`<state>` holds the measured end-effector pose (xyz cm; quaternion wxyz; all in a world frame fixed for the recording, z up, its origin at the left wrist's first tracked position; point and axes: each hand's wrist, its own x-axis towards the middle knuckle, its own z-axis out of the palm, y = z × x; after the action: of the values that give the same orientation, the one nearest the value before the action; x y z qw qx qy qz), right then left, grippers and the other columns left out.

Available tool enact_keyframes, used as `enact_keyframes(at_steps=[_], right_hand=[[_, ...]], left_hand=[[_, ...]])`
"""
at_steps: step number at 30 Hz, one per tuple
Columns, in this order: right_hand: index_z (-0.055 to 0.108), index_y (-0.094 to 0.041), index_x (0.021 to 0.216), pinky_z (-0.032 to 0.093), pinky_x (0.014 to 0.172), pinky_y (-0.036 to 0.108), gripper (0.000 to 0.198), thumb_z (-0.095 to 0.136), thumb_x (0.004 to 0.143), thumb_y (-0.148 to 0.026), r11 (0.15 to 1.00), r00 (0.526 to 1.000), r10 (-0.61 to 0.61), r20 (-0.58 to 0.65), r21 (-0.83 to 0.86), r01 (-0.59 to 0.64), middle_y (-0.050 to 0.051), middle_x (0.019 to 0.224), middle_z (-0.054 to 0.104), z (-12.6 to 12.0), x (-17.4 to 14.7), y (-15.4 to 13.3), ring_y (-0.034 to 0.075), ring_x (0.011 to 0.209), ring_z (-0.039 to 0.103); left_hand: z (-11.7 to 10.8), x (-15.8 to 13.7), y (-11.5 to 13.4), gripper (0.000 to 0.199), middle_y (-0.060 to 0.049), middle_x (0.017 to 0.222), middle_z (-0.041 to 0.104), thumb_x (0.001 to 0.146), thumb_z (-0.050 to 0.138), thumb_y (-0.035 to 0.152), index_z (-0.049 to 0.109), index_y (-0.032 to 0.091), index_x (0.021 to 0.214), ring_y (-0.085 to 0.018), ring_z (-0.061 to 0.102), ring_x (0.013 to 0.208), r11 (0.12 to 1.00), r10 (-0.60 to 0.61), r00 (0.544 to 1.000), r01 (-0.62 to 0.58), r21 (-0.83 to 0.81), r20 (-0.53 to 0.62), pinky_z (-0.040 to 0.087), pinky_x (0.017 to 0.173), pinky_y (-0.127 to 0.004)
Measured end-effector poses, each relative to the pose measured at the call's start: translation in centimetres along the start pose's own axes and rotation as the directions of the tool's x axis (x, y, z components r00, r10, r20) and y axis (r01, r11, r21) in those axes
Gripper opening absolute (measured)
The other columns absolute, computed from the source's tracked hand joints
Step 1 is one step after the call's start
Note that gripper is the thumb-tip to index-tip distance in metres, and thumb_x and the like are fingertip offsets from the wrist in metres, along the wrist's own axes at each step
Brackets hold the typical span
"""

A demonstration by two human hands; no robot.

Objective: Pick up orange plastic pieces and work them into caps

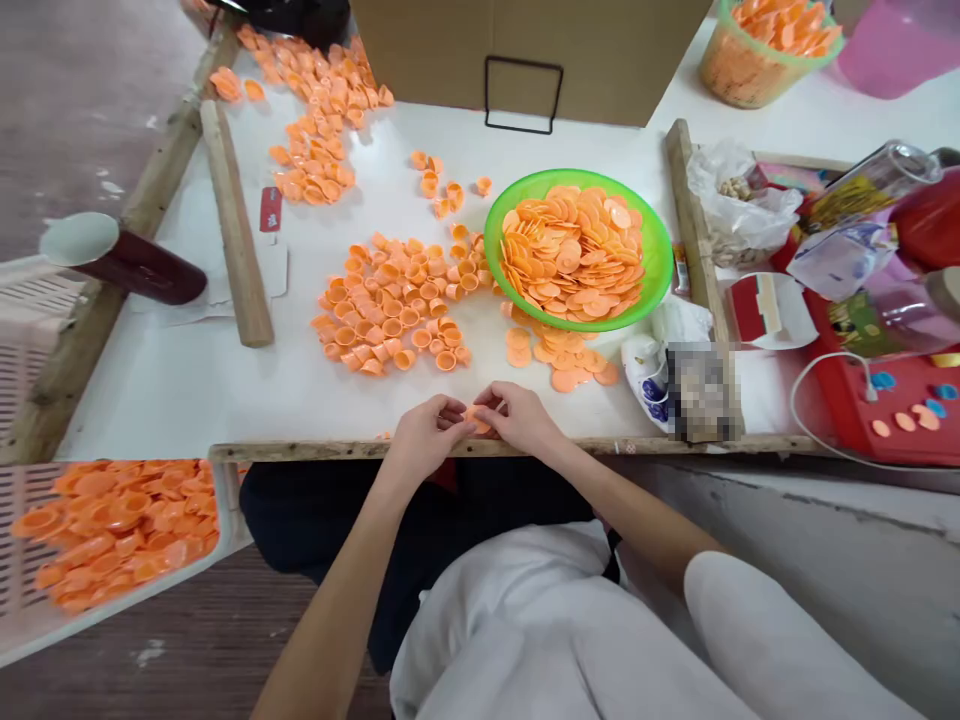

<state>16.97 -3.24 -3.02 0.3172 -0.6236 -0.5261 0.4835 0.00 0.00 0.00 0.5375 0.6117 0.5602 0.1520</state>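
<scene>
My left hand (429, 432) and my right hand (519, 415) meet at the table's front edge. Between their fingertips they pinch a small orange plastic piece (478, 418), and the fingers cover much of it. Just beyond my hands lies a pile of orange plastic cups (390, 310). To the right of that pile, flat orange discs (566, 350) are scattered in front of a bright green bowl (660, 255), which is heaped with more such discs (577, 250).
A wooden bar (238, 230) and a dark red mug (154, 265) lie at the left. Behind stands a cardboard box (600, 60). A wooden divider (694, 230) borders clutter at the right. Below left, a white basket (161, 615) holds orange pieces.
</scene>
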Motion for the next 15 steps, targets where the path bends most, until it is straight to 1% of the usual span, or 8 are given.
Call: enact_keyframes(at_steps=[3,7,9,12,15], right_hand=[[0.064,-0.019,0.086,0.05,0.066,0.026,0.012,0.064,0.083,-0.031,0.999,1.0,0.011,0.025,-0.054,-0.01,0.003,0.084,0.068,-0.1,0.0,0.1,0.014,0.073,0.063],[0.064,-0.019,0.083,0.048,0.066,0.026,0.013,0.066,0.082,-0.032,0.993,0.997,0.003,0.071,-0.116,0.006,0.002,0.082,0.067,-0.3,0.2,0.4,0.014,0.075,0.061],[0.063,-0.019,0.082,0.046,0.066,0.026,0.01,0.066,0.081,-0.029,0.99,0.997,-0.002,0.078,-0.144,0.013,0.002,0.081,0.067,-0.1,0.4,0.6,0.014,0.074,0.06],[0.062,-0.019,0.079,0.045,0.065,0.025,0.005,0.065,0.079,-0.022,0.983,0.999,0.004,0.047,-0.183,0.005,0.001,0.081,0.067,0.5,0.9,0.8,0.014,0.072,0.058],[0.06,-0.019,0.077,0.043,0.065,0.024,0.006,0.064,0.076,-0.014,0.978,1.0,0.001,0.031,-0.209,0.006,0.0,0.078,0.065,0.9,1.5,1.0,0.013,0.07,0.056]], left_hand=[[0.2,0.9,-0.7,0.022,-0.004,0.082,0.072,0.07,0.066,0.036,0.066,0.018,0.083,-0.02,0.066,0.075,1.0,0.009,0.995,-0.01,0.011,0.104,0.051,0.072,-0.03],[0.3,2.0,-1.9,0.021,-0.005,0.08,0.071,0.069,0.064,0.034,0.066,0.017,0.081,-0.021,0.065,0.073,1.0,0.028,0.98,-0.028,-0.002,0.195,0.049,0.069,-0.03],[0.4,2.5,-2.3,0.02,-0.005,0.076,0.07,0.067,0.064,0.032,0.066,0.016,0.079,-0.021,0.064,0.07,0.999,0.013,0.98,-0.02,0.033,0.199,0.047,0.064,-0.029],[0.7,3.3,-2.8,0.018,-0.003,0.069,0.067,0.064,0.064,0.029,0.064,0.016,0.076,-0.019,0.061,0.065,0.996,-0.007,0.984,-0.009,0.084,0.178,0.044,0.059,-0.028],[1.0,4.0,-3.4,0.014,-0.001,0.063,0.064,0.062,0.062,0.027,0.061,0.016,0.071,-0.017,0.058,0.059,0.997,0.008,0.986,-0.02,0.072,0.169,0.042,0.055,-0.027]])
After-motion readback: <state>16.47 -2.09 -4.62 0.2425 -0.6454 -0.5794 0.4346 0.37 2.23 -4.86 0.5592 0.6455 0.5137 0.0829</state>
